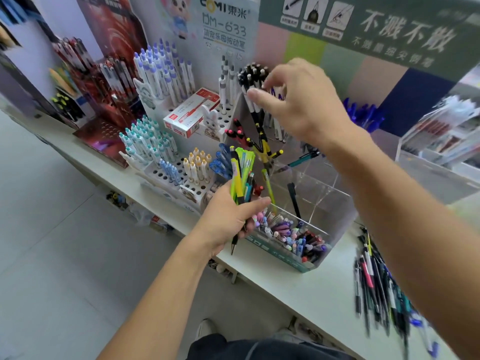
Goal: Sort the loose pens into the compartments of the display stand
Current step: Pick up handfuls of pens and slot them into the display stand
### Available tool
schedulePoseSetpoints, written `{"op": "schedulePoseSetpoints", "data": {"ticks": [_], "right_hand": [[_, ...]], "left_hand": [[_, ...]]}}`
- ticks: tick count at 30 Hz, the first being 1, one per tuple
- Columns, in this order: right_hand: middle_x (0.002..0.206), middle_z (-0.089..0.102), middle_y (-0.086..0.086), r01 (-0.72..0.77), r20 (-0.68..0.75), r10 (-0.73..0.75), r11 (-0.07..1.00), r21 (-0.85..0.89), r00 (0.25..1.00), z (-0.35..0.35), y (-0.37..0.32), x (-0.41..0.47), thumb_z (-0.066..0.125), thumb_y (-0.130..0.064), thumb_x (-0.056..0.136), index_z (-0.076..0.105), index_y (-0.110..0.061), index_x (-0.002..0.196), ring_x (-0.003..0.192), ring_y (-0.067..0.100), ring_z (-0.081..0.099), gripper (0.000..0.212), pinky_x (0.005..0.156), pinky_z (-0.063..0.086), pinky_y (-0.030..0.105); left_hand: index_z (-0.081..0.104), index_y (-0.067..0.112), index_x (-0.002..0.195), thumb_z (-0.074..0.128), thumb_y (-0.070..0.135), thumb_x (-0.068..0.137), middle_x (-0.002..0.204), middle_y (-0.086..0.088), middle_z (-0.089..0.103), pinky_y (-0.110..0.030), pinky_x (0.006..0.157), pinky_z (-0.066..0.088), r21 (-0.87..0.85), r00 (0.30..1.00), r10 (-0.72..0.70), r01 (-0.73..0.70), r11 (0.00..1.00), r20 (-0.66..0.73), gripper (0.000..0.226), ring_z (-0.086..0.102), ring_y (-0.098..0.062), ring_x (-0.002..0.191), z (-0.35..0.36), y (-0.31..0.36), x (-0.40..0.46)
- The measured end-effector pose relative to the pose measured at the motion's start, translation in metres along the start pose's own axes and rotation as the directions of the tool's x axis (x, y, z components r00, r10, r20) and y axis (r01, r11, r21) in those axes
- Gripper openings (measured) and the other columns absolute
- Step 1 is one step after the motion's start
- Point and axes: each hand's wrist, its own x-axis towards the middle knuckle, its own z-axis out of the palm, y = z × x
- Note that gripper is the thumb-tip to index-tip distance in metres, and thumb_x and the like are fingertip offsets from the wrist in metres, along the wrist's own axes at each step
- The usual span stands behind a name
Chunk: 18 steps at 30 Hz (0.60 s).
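the pens look light, stiff and slick, best pinched mid-barrel; the left hand (228, 216) is closed round a bundle of pens (241, 175) at 9 o'clock of the clear display stand (335, 203); the right hand (298, 100) hovers half open over black-capped pens (253, 74) at its 12 o'clock, seemingly touching them; loose pens (376, 281) lie on the desk (311, 294) at 4 o'clock

Two hands in view: left (226, 219), right (298, 100). One clear display stand (324, 203) on the worktop (311, 294). One fistful of pens (241, 175), roughly six to eight, exact number unreadable. One loose pile of pens (376, 281), too blurred to count, well over ten. One red-and-white box (191, 113). Two white peg racks: rear (166, 100), front (168, 172). One black pen (293, 201) alone in a compartment.
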Motion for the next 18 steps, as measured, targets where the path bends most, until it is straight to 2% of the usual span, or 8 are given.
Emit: {"op": "schedulePoseSetpoints", "data": {"ticks": [2,3,7,9,11,13,15,18], "right_hand": [[0.077,0.073,-0.005,-0.102,0.124,0.068,0.952,0.290,0.990,0.006,-0.002,-0.047,0.072,-0.058,0.084,0.076,-0.020,0.084,0.069,0.004,0.065,0.038,0.066,0.055,0.027],[0.069,0.071,-0.005,-0.177,0.207,0.105,0.912,0.371,0.973,0.016,-0.001,-0.067,0.077,-0.055,0.080,0.076,-0.020,0.078,0.060,0.001,0.061,0.036,0.058,0.053,0.024],[0.065,0.069,0.005,-0.449,0.330,0.305,0.651,0.612,0.893,0.057,0.017,-0.112,0.082,-0.029,0.084,0.074,-0.011,0.079,0.055,0.008,0.057,0.020,0.054,0.050,0.031],[0.060,0.065,0.005,-0.484,0.321,0.371,0.543,0.686,0.871,0.054,0.027,-0.114,0.074,-0.015,0.090,0.068,-0.004,0.080,0.052,0.010,0.058,0.017,0.052,0.046,0.025],[0.064,0.068,0.008,-0.384,0.159,0.448,0.472,0.793,0.880,0.038,0.035,-0.107,0.065,-0.006,0.095,0.064,-0.006,0.082,0.057,0.019,0.065,0.013,0.052,0.052,0.029],[0.072,0.072,0.008,-0.181,-0.125,0.475,0.547,0.817,0.871,0.022,0.041,-0.094,0.060,-0.003,0.095,0.064,-0.008,0.089,0.065,0.023,0.072,0.009,0.057,0.058,0.032],[0.080,0.072,0.003,-0.059,-0.347,0.390,0.732,0.679,0.853,0.019,0.041,-0.079,0.061,-0.007,0.095,0.066,-0.010,0.099,0.072,0.016,0.072,0.007,0.063,0.059,0.029],[0.083,0.069,0.000,-0.080,-0.309,0.232,0.897,0.435,0.922,0.049,0.042,-0.051,0.062,-0.011,0.096,0.066,-0.012,0.106,0.071,0.014,0.066,0.011,0.068,0.057,0.033]], "left_hand": [[0.052,0.014,0.098,0.080,0.021,0.085,0.061,0.004,0.053,-0.023,0.039,0.034,0.083,0.999,0.026,-0.024,0.996,-0.025,0.032,0.044,-0.010,0.044,0.003,-0.013,0.006],[0.053,0.017,0.102,0.084,0.028,0.081,0.065,0.006,0.053,-0.024,0.043,0.036,0.131,0.999,0.042,-0.039,0.991,-0.017,0.038,0.045,-0.008,0.047,0.006,-0.019,0.009],[0.055,0.030,0.107,0.090,0.040,0.071,0.078,0.010,0.059,-0.024,0.056,0.040,0.333,0.998,0.055,-0.054,0.941,0.006,0.051,0.051,-0.003,0.059,0.020,-0.035,0.015],[0.055,0.025,0.110,0.091,0.036,0.070,0.074,0.007,0.056,-0.017,0.050,0.039,0.269,0.999,0.033,-0.031,0.963,-0.002,0.055,0.050,0.000,0.052,0.027,-0.035,0.013],[0.052,0.015,0.107,0.090,0.039,0.066,0.070,0.003,0.049,-0.015,0.042,0.032,0.067,1.000,-0.026,0.027,0.997,-0.014,0.061,0.042,-0.003,0.047,0.030,-0.033,0.011],[0.047,0.012,0.102,0.083,0.047,0.073,0.068,0.002,0.043,-0.018,0.037,0.024,-0.160,0.994,-0.106,0.103,0.982,-0.010,0.058,0.032,-0.008,0.046,0.026,-0.031,0.008],[0.047,0.015,0.102,0.063,0.044,0.095,0.069,0.001,0.043,-0.017,0.036,0.020,-0.363,0.985,-0.167,0.169,0.916,0.036,0.034,0.029,-0.008,0.047,0.020,-0.028,0.005],[0.046,0.015,0.103,0.038,0.023,0.104,0.070,-0.001,0.045,-0.016,0.035,0.023,-0.530,0.982,-0.152,0.188,0.827,0.112,0.011,0.032,-0.008,0.047,0.014,-0.024,-0.003]]}}
